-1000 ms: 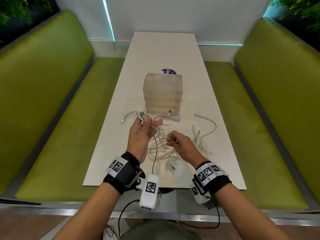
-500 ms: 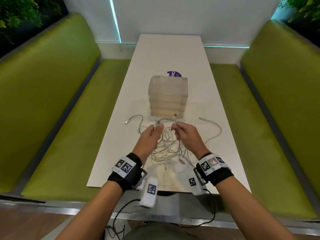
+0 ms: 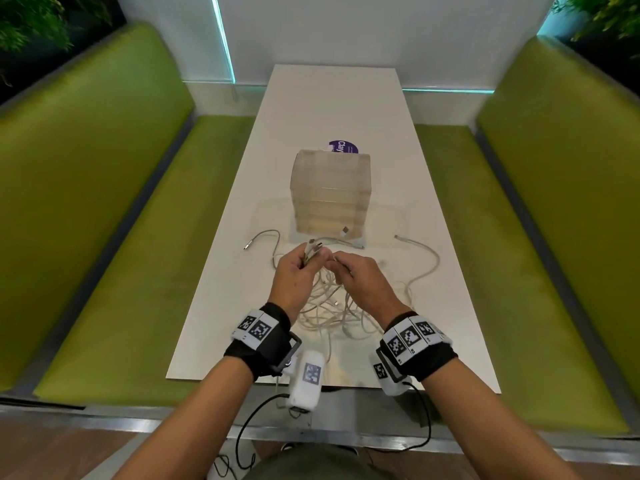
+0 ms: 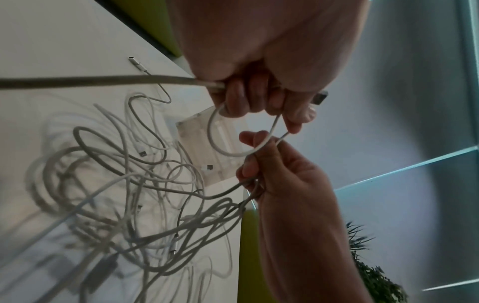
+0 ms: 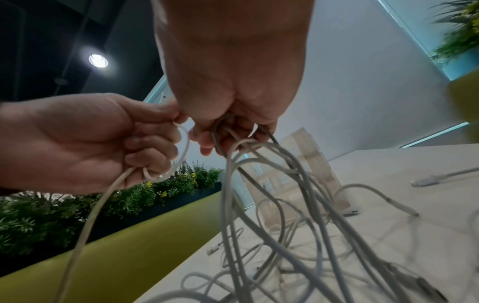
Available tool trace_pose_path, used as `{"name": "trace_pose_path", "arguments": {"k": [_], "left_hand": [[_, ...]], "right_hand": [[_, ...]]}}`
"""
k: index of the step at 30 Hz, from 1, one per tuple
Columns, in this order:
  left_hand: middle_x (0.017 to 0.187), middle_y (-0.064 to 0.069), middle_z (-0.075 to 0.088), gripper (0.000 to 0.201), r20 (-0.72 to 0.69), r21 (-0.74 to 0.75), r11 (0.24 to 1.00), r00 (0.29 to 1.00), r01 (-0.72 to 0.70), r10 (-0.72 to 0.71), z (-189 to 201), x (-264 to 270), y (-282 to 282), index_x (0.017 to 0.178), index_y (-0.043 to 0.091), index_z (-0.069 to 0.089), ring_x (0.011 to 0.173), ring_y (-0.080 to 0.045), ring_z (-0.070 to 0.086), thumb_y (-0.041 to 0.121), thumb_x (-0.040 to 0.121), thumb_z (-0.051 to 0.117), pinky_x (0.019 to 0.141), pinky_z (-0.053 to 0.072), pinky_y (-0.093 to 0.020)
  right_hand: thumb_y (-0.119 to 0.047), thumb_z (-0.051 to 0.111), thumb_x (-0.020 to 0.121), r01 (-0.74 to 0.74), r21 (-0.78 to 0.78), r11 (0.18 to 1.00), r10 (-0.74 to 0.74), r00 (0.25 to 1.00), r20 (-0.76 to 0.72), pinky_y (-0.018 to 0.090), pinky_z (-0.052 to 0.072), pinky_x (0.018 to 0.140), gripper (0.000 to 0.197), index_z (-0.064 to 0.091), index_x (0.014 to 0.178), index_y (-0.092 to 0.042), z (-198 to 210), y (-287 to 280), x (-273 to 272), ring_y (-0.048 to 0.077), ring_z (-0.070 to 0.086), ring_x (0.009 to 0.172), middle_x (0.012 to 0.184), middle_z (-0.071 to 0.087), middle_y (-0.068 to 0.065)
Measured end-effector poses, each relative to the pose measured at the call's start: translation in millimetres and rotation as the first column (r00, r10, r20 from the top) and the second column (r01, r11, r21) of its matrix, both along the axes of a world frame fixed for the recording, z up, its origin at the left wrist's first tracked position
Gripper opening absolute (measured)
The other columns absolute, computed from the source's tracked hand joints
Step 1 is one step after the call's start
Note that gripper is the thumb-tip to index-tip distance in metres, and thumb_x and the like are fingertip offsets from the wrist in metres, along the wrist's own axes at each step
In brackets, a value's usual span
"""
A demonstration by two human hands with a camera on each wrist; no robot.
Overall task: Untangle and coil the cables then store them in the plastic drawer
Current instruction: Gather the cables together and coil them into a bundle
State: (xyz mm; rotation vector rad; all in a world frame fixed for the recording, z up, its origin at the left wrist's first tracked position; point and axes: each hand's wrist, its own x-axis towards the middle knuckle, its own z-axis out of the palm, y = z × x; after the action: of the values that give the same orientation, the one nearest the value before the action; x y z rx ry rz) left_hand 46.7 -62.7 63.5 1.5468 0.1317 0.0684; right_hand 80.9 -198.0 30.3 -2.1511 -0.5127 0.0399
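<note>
A tangle of white cables [image 3: 332, 306] [image 4: 134, 184] [image 5: 298, 235] lies on the white table [image 3: 332, 109], partly lifted. My left hand [image 3: 304, 268] [image 4: 259, 98] [image 5: 145, 143] grips one white cable near its plug end, with a small loop [image 4: 225, 133] hanging from its fingers. My right hand [image 3: 349, 271] [image 4: 259, 160] [image 5: 228, 139] pinches the same loop and holds several strands rising from the tangle. The clear plastic drawer unit [image 3: 330, 195] [image 5: 311, 164] stands just beyond both hands, its drawers closed.
Loose cable ends lie left [image 3: 261, 239] and right [image 3: 415, 247] of the drawer unit. A purple round sticker [image 3: 343, 147] sits behind it. Green bench seats [image 3: 131, 237] flank the table on both sides; a white wall closes the far end.
Both hands have risen and come together over the tangle near the drawer unit. The right hand left the pile's lower part and now pinches the cable beside the left hand.
</note>
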Motion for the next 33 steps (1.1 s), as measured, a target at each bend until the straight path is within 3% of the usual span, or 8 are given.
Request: {"name": "trace_pose_path", "arguments": {"k": [7,13,17,20,22,25,29,33], "left_hand": [[0.087,-0.001,0.069,0.020,-0.036,-0.291,0.952,0.995,-0.095,0.088,12.6,3.7,2.2,0.084,0.014,0.051,0.049,-0.006,0.044,0.018,0.101,0.041,0.038,0.028,-0.014],[0.053,0.006,0.043,0.031,-0.006,-0.506,0.858,0.996,-0.081,0.090,48.2,14.6,28.7,0.073,0.020,0.036,0.039,-0.005,0.020,0.025,0.104,0.032,0.036,0.016,-0.016],[0.051,0.009,0.036,0.028,0.002,-0.312,0.941,0.990,-0.133,0.140,41.3,12.5,38.8,0.077,0.020,0.039,0.040,-0.005,0.019,0.028,0.104,0.034,0.035,0.016,-0.017],[0.059,0.010,0.044,0.024,-0.044,0.043,0.997,0.996,-0.070,0.072,31.6,6.3,39.9,0.095,0.018,0.052,0.047,-0.005,0.033,0.043,0.094,0.051,0.043,0.028,-0.018],[0.067,0.007,0.057,0.045,-0.101,0.268,0.959,0.992,0.098,-0.073,19.2,2.7,32.4,0.094,0.015,0.062,0.056,-0.008,0.047,0.057,0.078,0.064,0.056,0.039,-0.019],[0.058,0.010,0.053,0.027,-0.185,0.490,0.824,0.958,0.284,-0.220,3.3,0.8,15.0,0.075,0.022,0.063,0.052,-0.008,0.045,0.047,0.079,0.071,0.049,0.031,-0.013],[0.057,0.008,0.049,0.026,-0.167,0.531,0.796,0.957,0.291,-0.238,2.0,2.2,6.1,0.069,0.018,0.057,0.050,-0.008,0.041,0.030,0.092,0.060,0.048,0.029,-0.017],[0.061,0.003,0.046,0.025,-0.088,0.323,0.946,0.996,0.016,0.013,18.9,6.4,16.0,0.072,0.014,0.054,0.052,-0.009,0.036,0.026,0.094,0.056,0.048,0.030,-0.021]], "right_hand": [[-0.021,0.046,0.099,-0.037,-0.210,0.977,0.041,0.999,0.015,0.032,0.036,0.062,0.021,0.052,0.080,-0.017,-17.6,9.8,0.8,0.019,0.051,0.068,0.073,0.058,0.001],[-0.029,0.039,0.099,0.048,-0.191,0.980,-0.073,0.989,-0.125,0.033,0.038,0.066,0.035,0.062,0.087,-0.006,-42.3,-12.0,9.2,0.024,0.056,0.075,0.076,0.061,0.006],[-0.027,0.045,0.099,0.063,-0.104,0.993,-0.078,0.986,-0.145,0.032,0.040,0.062,0.027,0.060,0.079,-0.018,-27.2,-18.8,17.4,0.021,0.055,0.066,0.070,0.061,0.004],[-0.014,0.045,0.098,0.033,-0.080,0.996,-0.045,0.987,-0.153,0.025,0.040,0.061,0.024,0.063,0.084,-0.020,-20.2,-21.4,17.6,0.011,0.051,0.061,0.070,0.060,-0.003],[-0.011,0.046,0.097,-0.004,-0.105,0.995,-0.009,0.992,-0.129,0.014,0.038,0.061,0.020,0.065,0.091,-0.015,-9.9,-15.9,15.4,0.002,0.051,0.066,0.072,0.058,-0.013],[-0.005,0.052,0.088,-0.066,-0.117,0.991,0.054,0.993,-0.100,0.032,0.043,0.069,0.013,0.059,0.083,-0.015,4.3,-4.5,12.9,0.019,0.055,0.075,0.078,0.061,-0.001],[-0.018,0.049,0.087,-0.059,-0.135,0.989,0.058,0.998,-0.017,0.038,0.042,0.070,0.016,0.058,0.085,-0.005,9.5,-0.5,12.0,0.025,0.052,0.076,0.081,0.059,0.007],[-0.020,0.058,0.093,-0.011,-0.155,0.988,0.027,0.995,0.100,0.029,0.039,0.076,0.013,0.064,0.093,-0.009,-8.6,-6.0,11.9,0.017,0.050,0.087,0.091,0.059,0.003]]}}
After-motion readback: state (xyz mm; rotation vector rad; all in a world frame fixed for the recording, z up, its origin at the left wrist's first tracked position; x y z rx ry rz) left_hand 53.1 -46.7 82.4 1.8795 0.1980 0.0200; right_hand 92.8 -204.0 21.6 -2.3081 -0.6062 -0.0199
